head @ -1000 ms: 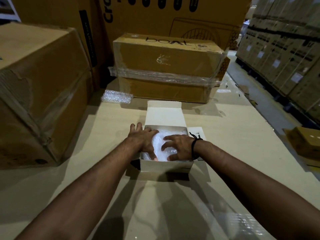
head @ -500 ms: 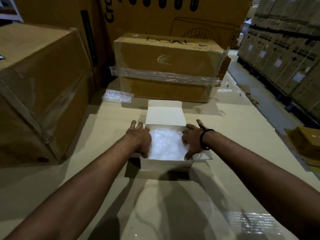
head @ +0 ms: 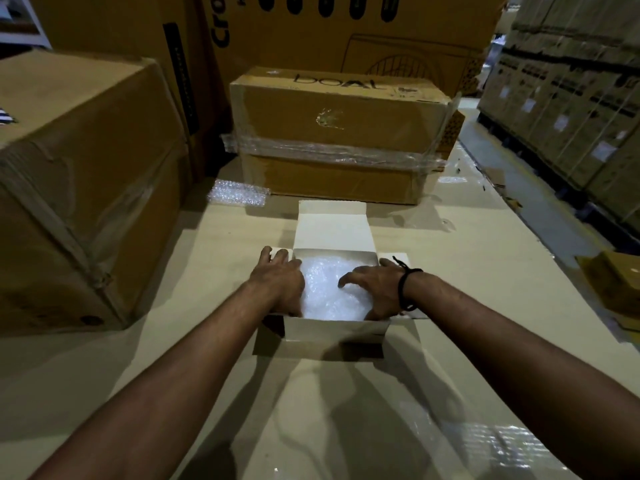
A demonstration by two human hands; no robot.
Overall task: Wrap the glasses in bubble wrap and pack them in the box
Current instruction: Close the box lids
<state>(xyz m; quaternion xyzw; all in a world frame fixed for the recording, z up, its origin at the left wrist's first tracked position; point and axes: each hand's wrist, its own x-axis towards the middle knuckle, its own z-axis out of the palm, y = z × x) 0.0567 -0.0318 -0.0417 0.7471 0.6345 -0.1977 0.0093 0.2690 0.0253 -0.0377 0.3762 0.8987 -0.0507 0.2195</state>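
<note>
A small white cardboard box (head: 332,332) sits open on the pale cardboard-covered surface (head: 467,244), its lid flap (head: 332,226) tilted back. Inside, a glossy, crinkled white bubble-wrap bundle (head: 325,289) fills the box almost to the rim; the glasses themselves cannot be seen. The left hand (head: 280,282) lies flat along the box's left edge, fingers straight, palm against the bundle. The right hand (head: 375,289), with a black cord bracelet (head: 403,289) at its wrist, clasps the bundle's right side with bent fingers and thumb.
</note>
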